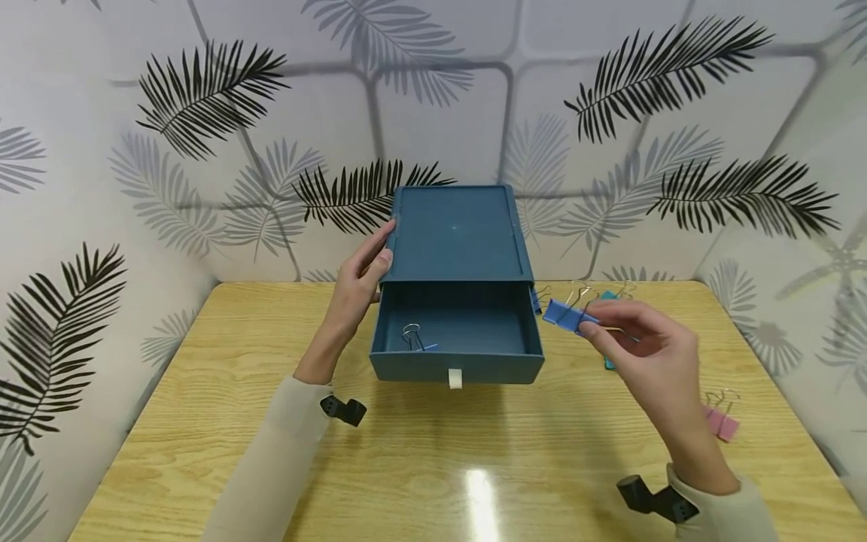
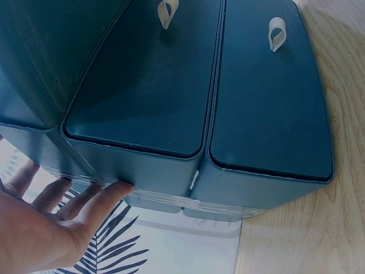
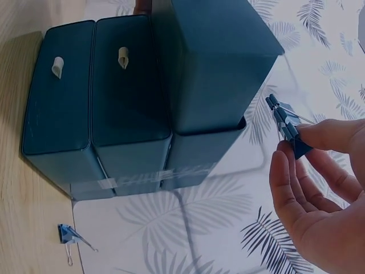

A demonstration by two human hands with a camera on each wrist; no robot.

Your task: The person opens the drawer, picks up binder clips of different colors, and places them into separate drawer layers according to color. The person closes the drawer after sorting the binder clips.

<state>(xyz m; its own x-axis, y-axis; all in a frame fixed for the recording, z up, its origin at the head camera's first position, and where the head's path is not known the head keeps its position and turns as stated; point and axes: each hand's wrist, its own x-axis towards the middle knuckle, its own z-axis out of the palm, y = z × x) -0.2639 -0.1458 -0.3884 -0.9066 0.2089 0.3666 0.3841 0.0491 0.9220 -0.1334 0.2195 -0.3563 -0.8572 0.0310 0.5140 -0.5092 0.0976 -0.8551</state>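
Observation:
A dark blue drawer unit (image 1: 457,233) stands on the table with its top drawer (image 1: 413,367) pulled out. My left hand (image 1: 355,290) rests against the unit's left side; in the left wrist view its fingertips (image 2: 121,187) touch the side wall. To the right of the drawer, my right hand (image 1: 646,335) pinches a blue binder clip (image 1: 561,315) between thumb and fingers, held in the air. Another binder clip (image 1: 412,337) lies in the drawer's left part, its blue body mostly hidden by the front wall. Two lower drawers (image 3: 122,97) are closed.
On the wooden table (image 1: 420,459), right of the unit, lie a blue binder clip (image 1: 537,302), teal binder clips (image 1: 609,363) partly behind my right hand, and a pink binder clip (image 1: 722,423) near my right wrist. A leaf-patterned wall covering (image 1: 447,135) rises behind.

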